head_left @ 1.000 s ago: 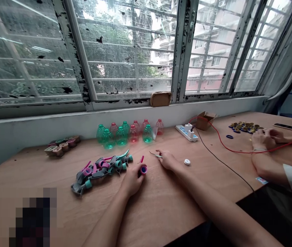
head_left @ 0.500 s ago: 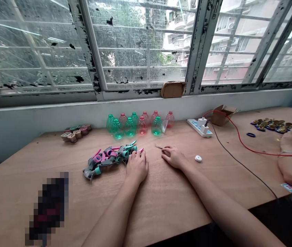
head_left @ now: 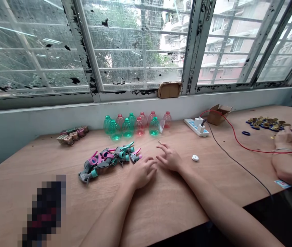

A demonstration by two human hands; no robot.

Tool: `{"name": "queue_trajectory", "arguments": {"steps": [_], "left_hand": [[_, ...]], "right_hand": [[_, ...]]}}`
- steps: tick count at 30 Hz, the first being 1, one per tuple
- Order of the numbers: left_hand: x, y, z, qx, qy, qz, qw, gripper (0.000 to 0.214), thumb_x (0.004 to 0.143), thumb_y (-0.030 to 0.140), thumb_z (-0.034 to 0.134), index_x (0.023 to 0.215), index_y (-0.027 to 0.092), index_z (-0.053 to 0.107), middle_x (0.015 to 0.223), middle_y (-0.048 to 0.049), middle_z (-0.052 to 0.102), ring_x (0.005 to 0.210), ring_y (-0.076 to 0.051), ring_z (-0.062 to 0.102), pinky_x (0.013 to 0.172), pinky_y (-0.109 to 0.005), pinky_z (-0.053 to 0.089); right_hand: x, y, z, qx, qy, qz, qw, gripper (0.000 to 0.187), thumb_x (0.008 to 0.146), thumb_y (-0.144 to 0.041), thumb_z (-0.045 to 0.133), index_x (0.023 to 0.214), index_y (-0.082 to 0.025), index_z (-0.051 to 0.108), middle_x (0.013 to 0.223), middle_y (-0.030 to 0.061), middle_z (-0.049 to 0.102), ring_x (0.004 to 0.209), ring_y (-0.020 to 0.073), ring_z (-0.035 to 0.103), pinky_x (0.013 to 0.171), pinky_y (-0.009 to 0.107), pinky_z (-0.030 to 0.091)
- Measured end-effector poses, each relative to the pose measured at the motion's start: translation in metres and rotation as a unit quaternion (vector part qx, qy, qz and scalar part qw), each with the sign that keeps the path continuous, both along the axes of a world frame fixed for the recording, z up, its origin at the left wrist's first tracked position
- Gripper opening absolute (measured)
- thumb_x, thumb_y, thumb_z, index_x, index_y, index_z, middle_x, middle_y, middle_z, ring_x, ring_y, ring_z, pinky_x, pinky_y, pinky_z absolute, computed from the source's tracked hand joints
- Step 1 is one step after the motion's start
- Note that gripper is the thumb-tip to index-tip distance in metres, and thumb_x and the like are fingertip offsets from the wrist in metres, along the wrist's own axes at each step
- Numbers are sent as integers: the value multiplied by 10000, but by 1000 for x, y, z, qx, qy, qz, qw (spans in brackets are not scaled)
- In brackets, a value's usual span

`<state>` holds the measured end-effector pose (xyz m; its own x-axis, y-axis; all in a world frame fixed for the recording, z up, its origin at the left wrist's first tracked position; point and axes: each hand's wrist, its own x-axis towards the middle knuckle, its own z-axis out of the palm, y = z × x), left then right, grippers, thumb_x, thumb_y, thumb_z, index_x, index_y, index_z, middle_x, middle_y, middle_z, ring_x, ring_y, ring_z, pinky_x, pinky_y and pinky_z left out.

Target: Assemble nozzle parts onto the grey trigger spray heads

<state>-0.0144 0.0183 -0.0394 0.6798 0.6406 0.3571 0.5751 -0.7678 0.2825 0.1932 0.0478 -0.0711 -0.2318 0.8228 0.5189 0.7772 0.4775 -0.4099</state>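
Note:
My left hand [head_left: 143,172] rests on the wooden table [head_left: 161,206] with its fingers loosely spread and nothing in it, just right of a heap of grey, pink and teal spray-trigger heads [head_left: 108,160]. My right hand [head_left: 170,159] lies beside it, fingers apart and empty. A thin pair of tweezers [head_left: 159,141] lies just beyond my right fingertips. A small white disc [head_left: 195,157] sits to the right of that hand.
Green and pink small bottles [head_left: 135,124] stand in a group near the wall. Brown and pink caps [head_left: 71,134] lie far left. A power strip [head_left: 196,126], cardboard box [head_left: 219,114], red and black cables run right. Another person's hands [head_left: 291,137] work by gold and blue parts [head_left: 266,122].
My left hand set the pink-and-grey trigger head down at the heap's edge and drew back, empty. My right hand let go of the tweezers and opened. The camera shifted slightly.

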Motion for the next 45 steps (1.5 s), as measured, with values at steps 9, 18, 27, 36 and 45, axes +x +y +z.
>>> {"name": "queue_trajectory", "arguments": {"steps": [9,18,27,36,45], "left_hand": [[0,-1,-13,-49,17,-7,999,250,844,341,562,1065,231,598,1223,-60,551,1099,-232,527,981,-356,416],[-3,1,-15,-63,28,12,998,331,850,371,556,1157,250,584,1313,-55,510,1163,-248,498,1013,-379,399],[-3,0,-14,-69,21,18,997,302,838,366,572,1112,244,606,1287,-63,517,1150,-245,501,1006,-376,405],[-4,-1,-15,-77,11,23,997,297,824,351,590,1103,252,611,1293,-62,510,1151,-245,494,1006,-379,403],[-5,-1,-14,-78,9,23,997,289,816,346,604,1092,258,608,1261,-45,527,1122,-236,511,984,-366,417]], "right_hand": [[-7,-1,-8,-59,-2,105,993,288,864,-280,553,1133,-205,625,1227,96,553,1108,219,550,972,356,429],[3,5,-12,-93,78,109,987,394,802,-254,622,1193,-215,595,1235,85,562,1137,230,535,1016,395,404],[10,11,-20,-130,193,138,963,520,772,-248,658,1273,-219,521,1279,95,551,1180,235,536,1017,409,435],[11,9,-20,-143,236,157,948,491,772,-264,664,1245,-215,543,1264,95,567,1174,245,554,1029,419,440],[8,7,-17,-138,242,164,946,456,768,-238,664,1213,-213,568,1217,90,595,1149,235,570,1029,426,445]]}}
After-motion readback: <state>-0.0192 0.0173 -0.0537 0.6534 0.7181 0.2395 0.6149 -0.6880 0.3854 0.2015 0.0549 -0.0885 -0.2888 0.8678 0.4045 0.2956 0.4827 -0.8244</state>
